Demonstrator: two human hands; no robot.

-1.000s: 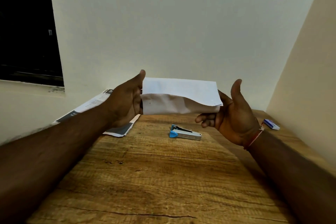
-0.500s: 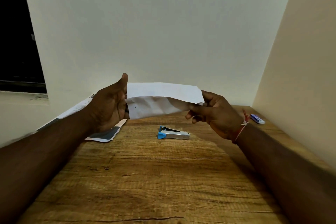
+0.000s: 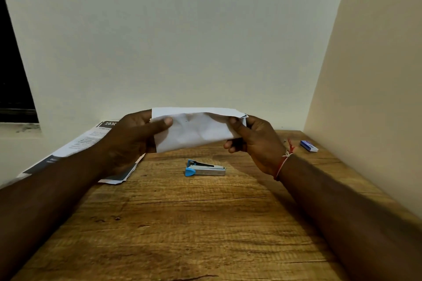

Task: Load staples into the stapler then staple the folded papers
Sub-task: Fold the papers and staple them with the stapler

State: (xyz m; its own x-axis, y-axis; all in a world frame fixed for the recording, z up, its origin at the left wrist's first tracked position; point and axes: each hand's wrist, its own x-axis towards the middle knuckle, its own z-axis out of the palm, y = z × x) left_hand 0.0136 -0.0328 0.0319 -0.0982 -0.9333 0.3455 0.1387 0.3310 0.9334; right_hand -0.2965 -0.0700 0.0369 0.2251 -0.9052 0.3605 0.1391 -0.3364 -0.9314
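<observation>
I hold a folded white paper [image 3: 196, 130] in the air above the far part of the wooden table [image 3: 182, 223]. My left hand [image 3: 130, 139] pinches its left end, thumb on the near face. My right hand [image 3: 253, 139] grips its right end, thumb on top. Below the paper, a small silver stapler [image 3: 205, 168] with a blue end lies flat on the table, touched by neither hand. A small blue and white staple box [image 3: 308, 146] lies at the far right near the side wall.
A printed sheet with dark bands [image 3: 75, 150] lies at the table's far left, partly under my left forearm. Walls close the table at the back and on the right. A dark window [image 3: 13, 89] is at the left.
My right hand went from open under the paper's right end to closed on it. Both thumbs now press the near face, and the paper has turned more toward me.
</observation>
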